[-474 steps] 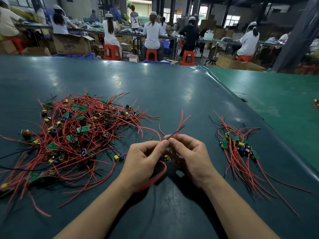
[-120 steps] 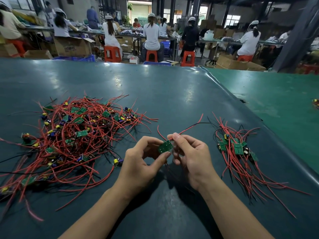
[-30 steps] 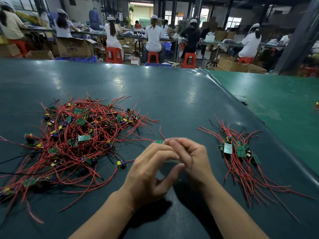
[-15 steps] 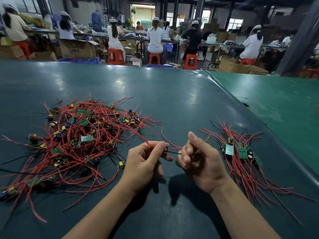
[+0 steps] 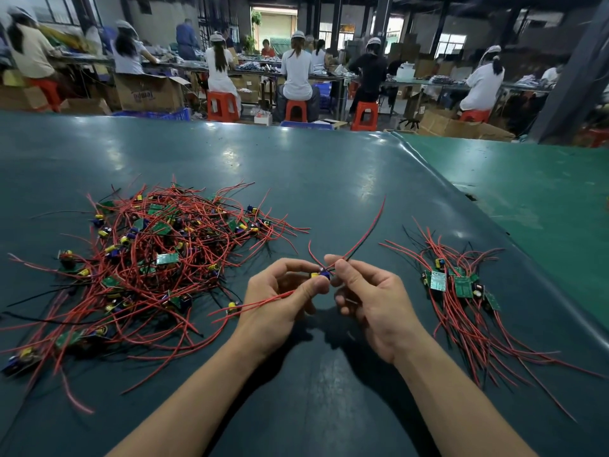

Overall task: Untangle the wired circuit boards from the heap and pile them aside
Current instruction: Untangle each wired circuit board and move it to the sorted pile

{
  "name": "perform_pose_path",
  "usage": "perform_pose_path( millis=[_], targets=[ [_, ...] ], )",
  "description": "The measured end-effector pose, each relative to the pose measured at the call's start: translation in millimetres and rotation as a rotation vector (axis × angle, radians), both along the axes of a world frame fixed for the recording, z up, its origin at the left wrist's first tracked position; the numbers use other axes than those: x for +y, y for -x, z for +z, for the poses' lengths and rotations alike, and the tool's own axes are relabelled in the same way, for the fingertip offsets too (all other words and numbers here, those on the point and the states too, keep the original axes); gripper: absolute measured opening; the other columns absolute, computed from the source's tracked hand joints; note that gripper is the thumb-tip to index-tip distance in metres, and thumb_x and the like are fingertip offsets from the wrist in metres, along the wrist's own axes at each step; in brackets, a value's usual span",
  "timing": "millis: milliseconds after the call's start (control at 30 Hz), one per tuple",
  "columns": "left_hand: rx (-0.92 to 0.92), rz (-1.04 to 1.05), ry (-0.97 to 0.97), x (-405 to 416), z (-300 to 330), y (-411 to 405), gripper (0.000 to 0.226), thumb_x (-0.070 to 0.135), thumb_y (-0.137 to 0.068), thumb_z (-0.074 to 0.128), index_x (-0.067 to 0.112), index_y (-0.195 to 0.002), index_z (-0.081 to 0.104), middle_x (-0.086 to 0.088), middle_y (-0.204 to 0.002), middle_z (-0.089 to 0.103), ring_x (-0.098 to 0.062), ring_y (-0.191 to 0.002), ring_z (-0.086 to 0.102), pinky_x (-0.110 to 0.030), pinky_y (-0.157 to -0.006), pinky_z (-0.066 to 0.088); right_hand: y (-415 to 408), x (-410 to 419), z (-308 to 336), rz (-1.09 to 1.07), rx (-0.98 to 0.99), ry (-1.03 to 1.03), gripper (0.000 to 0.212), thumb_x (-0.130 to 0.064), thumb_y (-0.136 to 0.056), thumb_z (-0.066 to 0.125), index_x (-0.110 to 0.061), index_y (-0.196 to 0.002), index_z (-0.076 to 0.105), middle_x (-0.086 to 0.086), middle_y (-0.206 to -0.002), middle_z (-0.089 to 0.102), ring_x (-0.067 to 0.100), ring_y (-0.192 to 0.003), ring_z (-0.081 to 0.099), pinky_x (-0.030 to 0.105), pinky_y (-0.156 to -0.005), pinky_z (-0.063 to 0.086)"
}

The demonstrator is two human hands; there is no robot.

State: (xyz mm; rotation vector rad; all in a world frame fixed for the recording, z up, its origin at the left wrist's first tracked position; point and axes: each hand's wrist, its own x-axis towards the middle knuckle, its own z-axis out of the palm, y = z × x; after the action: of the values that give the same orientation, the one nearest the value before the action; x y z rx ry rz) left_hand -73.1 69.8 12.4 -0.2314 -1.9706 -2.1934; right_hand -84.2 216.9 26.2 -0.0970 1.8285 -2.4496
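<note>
A tangled heap of small green circuit boards with red and black wires lies on the left of the dark table. A smaller sorted pile of boards with wires trailing toward me lies on the right. Between them I hold one wired board with blue and yellow parts. My left hand pinches the board, red wires running across its palm. My right hand pinches the wires just above the board, and a red and black pair arcs up and to the right.
The dark green table mat stretches far ahead. A lighter green table adjoins on the right, past a raised seam. Seated workers on orange stools and cardboard boxes fill the background beyond the far edge.
My hands have come together again on one board drawn out of the heap. Its red and black wires now swing up to the right, and red wires trail left from my left hand.
</note>
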Motion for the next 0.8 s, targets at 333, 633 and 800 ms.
perform_pose_path(
  millis=[333,633,800],
  targets=[
    [-0.045,-0.105,-0.035,0.4,4.7,-0.1,0.032,0.019,-0.066,0.078,0.003,-0.093,0.069,-0.004,-0.071,0.073,-0.002,-0.053,0.06,-0.011,-0.051,0.042,4.5,-0.5,-6.0,-0.079,-0.019,-0.008,0.005,-0.015,-0.08,0.075,-0.013,-0.079,0.08,0.006,-0.068,0.067,0.01,-0.046,0.044,0.018,-0.043,0.034],
    [-0.079,-0.14,-0.044,-7.2,2.2,1.2,0.022,0.018,-0.069,0.084,0.008,-0.083,0.071,-0.009,-0.069,0.07,-0.006,-0.055,0.057,-0.013,-0.052,0.041,2.9,1.2,-4.8,-0.023,-0.014,0.015,0.008,-0.01,-0.084,0.072,-0.018,-0.084,0.068,0.001,-0.075,0.067,0.012,-0.048,0.05,0.021,-0.041,0.038],
    [-0.097,-0.144,-0.056,-5.9,2.3,2.1,0.017,0.019,-0.068,0.078,0.009,-0.079,0.07,-0.01,-0.067,0.069,-0.006,-0.054,0.056,-0.013,-0.052,0.04,3.5,-1.3,-7.0,-0.117,0.161,-0.07,0.011,-0.002,-0.087,0.068,-0.009,-0.087,0.06,0.002,-0.068,0.069,0.014,-0.051,0.059,0.023,-0.041,0.045]
  ],
)
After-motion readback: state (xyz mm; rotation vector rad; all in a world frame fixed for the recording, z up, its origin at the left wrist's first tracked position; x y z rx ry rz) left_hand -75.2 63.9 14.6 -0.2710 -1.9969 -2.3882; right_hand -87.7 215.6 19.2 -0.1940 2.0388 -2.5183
